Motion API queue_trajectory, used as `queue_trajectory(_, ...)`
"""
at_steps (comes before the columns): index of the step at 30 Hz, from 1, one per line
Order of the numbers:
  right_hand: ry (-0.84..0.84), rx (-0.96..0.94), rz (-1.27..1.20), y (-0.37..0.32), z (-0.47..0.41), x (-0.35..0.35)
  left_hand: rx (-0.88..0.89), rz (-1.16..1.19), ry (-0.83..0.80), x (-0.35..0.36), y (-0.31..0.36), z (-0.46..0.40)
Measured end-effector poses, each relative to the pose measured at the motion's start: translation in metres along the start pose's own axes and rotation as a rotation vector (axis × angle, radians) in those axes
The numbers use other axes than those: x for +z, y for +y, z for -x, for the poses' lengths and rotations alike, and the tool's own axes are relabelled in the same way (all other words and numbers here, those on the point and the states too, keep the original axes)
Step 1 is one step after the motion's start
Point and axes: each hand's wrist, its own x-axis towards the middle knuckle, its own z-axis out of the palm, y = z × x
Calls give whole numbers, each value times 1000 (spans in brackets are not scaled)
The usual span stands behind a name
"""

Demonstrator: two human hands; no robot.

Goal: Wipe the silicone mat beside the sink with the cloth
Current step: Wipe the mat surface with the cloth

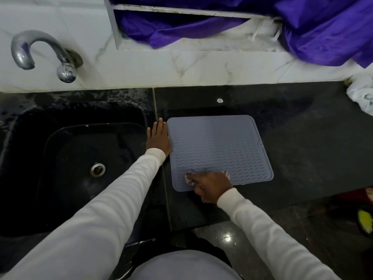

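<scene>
Both hands (pixel 159 138) (pixel 212 185) hold mat (pixel 218 142) edges.

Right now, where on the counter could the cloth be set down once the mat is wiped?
Bare dark counter lies right of the silicone mat, short of the white rag, and behind the mat toward the wall. The mat's left edge is crowded: the left hand rests there, sink alongside. The right hand presses the cloth on the near edge.

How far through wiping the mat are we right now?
Done: I cannot tell which parts are already wiped. In hand: the right hand presses the cloth on the mat at its near edge, while the left hand lies flat by its sink-side edge. Left: probably the far part, where droplets seem to show.
</scene>
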Motion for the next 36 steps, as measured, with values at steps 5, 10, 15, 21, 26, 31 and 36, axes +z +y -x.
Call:
queue_trajectory(5, 84, -59, -40, -38, -11, 40, 91, 98, 129, 36, 23, 58)
queue_trajectory(10, 180, 78, -108, -28, 5, 60, 26, -8, 156, 52, 30, 63)
queue_trajectory(15, 180, 171, -150, 20, 20, 55, 26, -15, 153, 52, 29, 66)
queue_trajectory(21, 106, 297, -164, 113, 66, 24, 11, -43, 151, 51, 30, 65)
queue_trajectory(26, 25, 442, -110, 136, 68, 14, -1, -40, 152, 52, 35, 66)
queue_trajectory(31, 205, 297, -165, 77, 45, 20, -28, -14, 146, 51, 42, 66)
queue_trajectory(36, 217, 138, -75, -7, -12, 36, -99, 83, 140, 55, 50, 58)
